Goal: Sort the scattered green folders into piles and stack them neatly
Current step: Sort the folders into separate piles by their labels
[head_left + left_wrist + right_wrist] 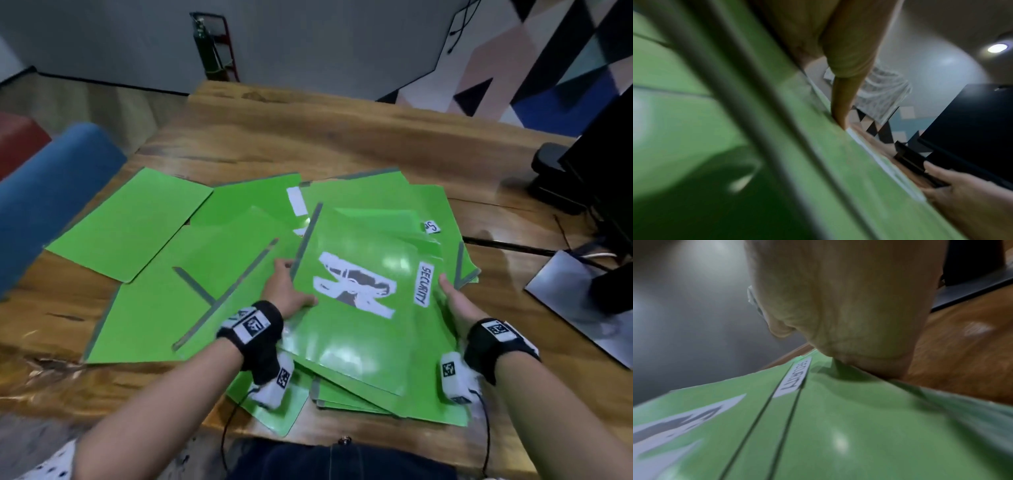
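Both hands hold one green folder from its two side edges: the left hand (pixel 286 291) grips the grey-spined left edge with fingers tucked beneath and the thumb on top, and the right hand (pixel 457 303) clasps the right edge beside the "SECURITY" label (pixel 424 286). That top folder (pixel 356 325) lies tilted on an uneven pile (pixel 394 407) whose near corners overhang the front edge of the wooden table (pixel 308 137). More folders (pixel 130 222) lie spread flat to the left, reaching the table's left edge by a blue chair (pixel 51 192). Bare wood stretches behind the folders; to the right stand a black monitor (pixel 606 171) and its grey base plate (pixel 582 294). Both wrist views are blurred, and the fingers under the folder are hidden.
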`<state>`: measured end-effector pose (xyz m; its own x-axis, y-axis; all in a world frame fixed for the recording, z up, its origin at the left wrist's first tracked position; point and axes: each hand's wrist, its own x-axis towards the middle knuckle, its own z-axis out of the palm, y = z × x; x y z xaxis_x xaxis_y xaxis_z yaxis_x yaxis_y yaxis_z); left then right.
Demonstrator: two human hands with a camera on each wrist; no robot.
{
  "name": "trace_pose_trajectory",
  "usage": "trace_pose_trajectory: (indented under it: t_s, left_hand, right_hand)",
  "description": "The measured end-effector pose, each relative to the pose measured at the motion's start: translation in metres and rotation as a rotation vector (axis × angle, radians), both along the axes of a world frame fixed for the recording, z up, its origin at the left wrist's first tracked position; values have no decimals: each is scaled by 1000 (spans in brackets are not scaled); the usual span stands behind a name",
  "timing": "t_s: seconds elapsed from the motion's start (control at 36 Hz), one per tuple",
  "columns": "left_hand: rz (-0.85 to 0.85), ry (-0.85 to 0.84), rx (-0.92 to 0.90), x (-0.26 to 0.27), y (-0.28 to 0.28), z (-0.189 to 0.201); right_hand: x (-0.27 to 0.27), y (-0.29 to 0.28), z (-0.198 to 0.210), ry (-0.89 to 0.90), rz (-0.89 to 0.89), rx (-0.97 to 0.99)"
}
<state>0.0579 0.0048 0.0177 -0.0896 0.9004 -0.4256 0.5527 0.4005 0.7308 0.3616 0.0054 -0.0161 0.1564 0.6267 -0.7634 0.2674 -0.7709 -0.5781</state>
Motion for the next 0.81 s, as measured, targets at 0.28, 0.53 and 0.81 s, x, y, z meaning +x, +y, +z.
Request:
trace_pose_trajectory:
  t_s: [0.28,0.53,0.81]
  left_hand:
    - [-356,306,-109,22,-14,-33]
    - [87,617,-225,-77,6,-26]
    - [8,335,-230,-111,6,1]
  right_hand:
    - [6,12,-25,-203,66,10]
    - [3,13,-27,-288,69,34]
    - [0,12,-23,-300,74,39]
